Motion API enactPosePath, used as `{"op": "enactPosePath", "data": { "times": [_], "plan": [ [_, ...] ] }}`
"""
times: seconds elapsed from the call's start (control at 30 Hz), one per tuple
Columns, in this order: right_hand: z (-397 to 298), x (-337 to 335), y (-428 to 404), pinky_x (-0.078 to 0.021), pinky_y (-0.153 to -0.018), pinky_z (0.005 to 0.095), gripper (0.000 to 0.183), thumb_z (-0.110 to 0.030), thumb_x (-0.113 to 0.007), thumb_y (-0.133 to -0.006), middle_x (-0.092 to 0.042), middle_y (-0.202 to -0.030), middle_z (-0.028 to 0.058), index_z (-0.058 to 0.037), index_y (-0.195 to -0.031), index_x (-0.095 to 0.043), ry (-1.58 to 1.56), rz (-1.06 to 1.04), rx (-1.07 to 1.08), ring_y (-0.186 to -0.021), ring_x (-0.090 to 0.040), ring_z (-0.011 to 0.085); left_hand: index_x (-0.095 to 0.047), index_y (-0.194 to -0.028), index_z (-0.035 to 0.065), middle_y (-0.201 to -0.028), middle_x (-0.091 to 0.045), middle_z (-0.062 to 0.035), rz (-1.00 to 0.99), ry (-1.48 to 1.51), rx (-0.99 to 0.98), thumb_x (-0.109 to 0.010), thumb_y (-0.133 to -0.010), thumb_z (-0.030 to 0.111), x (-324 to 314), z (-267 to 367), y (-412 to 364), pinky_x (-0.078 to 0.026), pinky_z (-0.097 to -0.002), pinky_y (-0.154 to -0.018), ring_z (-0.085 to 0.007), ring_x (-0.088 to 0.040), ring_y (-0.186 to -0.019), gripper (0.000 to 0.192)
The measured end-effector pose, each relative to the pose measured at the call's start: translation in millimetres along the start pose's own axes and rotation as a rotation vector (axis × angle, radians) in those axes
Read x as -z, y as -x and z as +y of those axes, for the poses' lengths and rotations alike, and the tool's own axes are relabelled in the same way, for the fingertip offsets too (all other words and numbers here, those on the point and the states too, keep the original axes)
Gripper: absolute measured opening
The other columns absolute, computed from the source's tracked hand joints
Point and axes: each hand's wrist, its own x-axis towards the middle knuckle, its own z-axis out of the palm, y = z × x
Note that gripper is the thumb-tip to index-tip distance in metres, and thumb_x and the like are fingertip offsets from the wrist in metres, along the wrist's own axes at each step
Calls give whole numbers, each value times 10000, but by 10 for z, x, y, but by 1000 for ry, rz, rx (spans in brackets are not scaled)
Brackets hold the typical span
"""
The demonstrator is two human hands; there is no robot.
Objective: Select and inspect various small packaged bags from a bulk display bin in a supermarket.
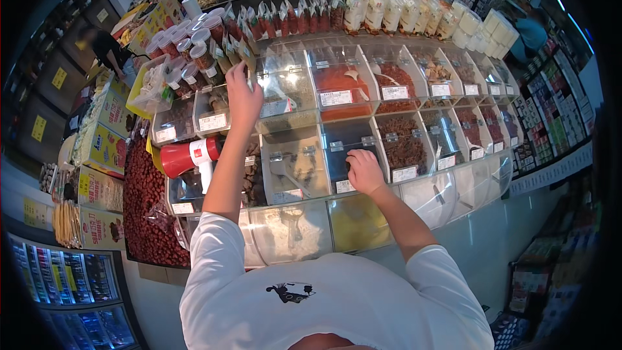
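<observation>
My left hand (244,93) reaches over the back row of clear-lidded bins, its fingertips beside the upright packaged bags (247,54). Whether it grips anything there is hidden. My right hand (364,171) is over the front row, fingers bent at the lid of a dark bin (351,148); what lies under the fingers cannot be seen. Left of that bin is one with pale powder and a white scoop (280,170). To its right, a bin holds brown dried spice (401,142). Behind stands a bin of orange-red powder (340,82).
A red and white megaphone (180,159) lies on the bins near my left forearm. Lidded jars (201,56) and a plastic tub (149,85) stand at the back left. Red dried fruit (143,204) fills the left side. People (104,51) are in the background.
</observation>
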Motion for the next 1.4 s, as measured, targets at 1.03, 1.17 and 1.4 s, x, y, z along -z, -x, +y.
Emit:
{"op": "enactPosePath", "data": {
  "times": [1.03,1.17,1.4],
  "plan": [
    [50,-24,114,-423,-966,415,240,-146,-586,-769,-591,-1107,106,-49,-986,-618,26,23,-47,-1068,-561,285,-684,-891,13,-909,-700,-225,-157,-356,257,-607,-859,324,-674,-398,-1120,-522,-489,-760,-402,-673,-848,322],
    [68,-51,113,-423,-967,419,243,-141,-590,-764,-590,-1106,109,-45,-986,-617,10,44,-28,-1068,-562,290,-640,-957,13,-926,-702,-218,-163,-335,318,-609,-884,421,-675,-310,-1180,-524,-481,-780,-395,-678,-895,415],
    [60,23,118,-428,-952,431,240,-121,-604,-748,-582,-1102,118,-37,-973,-600,-38,47,-39,-1054,-562,299,-635,-1031,31,-994,-705,-194,-224,-443,357,-600,-899,513,-779,-146,-1216,-531,-474,-799,-383,-678,-962,501]
  ]
}}
